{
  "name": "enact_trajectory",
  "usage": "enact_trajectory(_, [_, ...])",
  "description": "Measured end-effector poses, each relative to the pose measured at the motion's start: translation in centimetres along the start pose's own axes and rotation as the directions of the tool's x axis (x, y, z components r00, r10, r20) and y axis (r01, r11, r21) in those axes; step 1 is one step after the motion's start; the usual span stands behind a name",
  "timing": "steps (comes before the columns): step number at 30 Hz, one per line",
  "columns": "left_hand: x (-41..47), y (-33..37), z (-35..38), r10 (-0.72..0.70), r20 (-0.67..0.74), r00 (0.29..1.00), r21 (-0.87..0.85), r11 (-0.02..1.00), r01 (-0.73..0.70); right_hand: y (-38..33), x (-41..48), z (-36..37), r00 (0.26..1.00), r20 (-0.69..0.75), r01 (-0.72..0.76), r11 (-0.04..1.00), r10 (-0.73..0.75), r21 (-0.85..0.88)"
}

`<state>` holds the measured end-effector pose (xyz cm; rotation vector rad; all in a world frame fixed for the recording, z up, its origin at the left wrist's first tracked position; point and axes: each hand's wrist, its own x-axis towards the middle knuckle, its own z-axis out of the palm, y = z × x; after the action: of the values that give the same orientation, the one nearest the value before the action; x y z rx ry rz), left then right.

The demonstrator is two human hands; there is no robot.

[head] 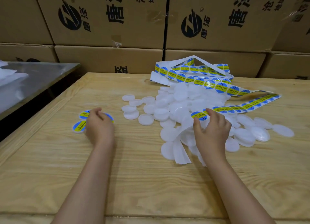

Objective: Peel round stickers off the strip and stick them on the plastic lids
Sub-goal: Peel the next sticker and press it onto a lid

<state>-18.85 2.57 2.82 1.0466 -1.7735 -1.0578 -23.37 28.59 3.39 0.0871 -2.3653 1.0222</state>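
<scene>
Round blue-and-yellow sticker [199, 116] at the white paper strip's [266, 99] end: right hand [211, 129] is pinching it at the near edge of the translucent white plastic lid pile [167, 106]. Left of the pile, left hand [99, 124] is curling round a stickered lid [109, 117], two finished lids [78, 126] lying beside it. Most of the pile is waiting bare, by my read.

Pale wood table [142, 181], grainy; translucent matt plastic lids [161, 114]; glossy stickers [220, 88].

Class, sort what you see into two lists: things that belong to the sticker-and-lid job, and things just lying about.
Job: sticker strip, held by the right hand; plain plastic lids; stickered lids, one held by the left hand; wooden table.
Lying about: cardboard boxes; metal table; white plastic heaped on it.
</scene>
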Motion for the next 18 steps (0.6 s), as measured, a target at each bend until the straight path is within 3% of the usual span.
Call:
enact_trajectory(3, [1.2,-1.5,-0.7,0.025,-0.062,0.998,0.175,0.984,-0.014,0.4,-0.2,0.3,0.997,0.071,0.030,0.995,-0.023,-0.098])
enact_trajectory(8, [2.2,-2.5,-1.1,-0.031,-0.075,0.997,0.331,0.942,0.055,1.1,-0.1,0.6,0.983,0.180,-0.009,0.989,0.036,-0.145])
enact_trajectory(10, [2.0,-2.3,-1.2,0.010,-0.090,0.996,0.363,0.932,0.024,1.2,0.0,0.6,0.983,0.177,-0.017,0.989,0.043,-0.150])
enact_trajectory(15, [-0.2,0.2,-0.3,0.326,-0.060,0.943,0.162,0.936,-0.313,1.2,-0.1,0.6,0.987,0.156,-0.002,0.980,0.034,-0.197])
enact_trajectory(18, [-4.5,2.6,1.3,0.452,0.130,0.883,-0.168,0.887,-0.429,1.0,-0.1,0.6,0.988,0.147,-0.012,0.977,0.044,-0.212])
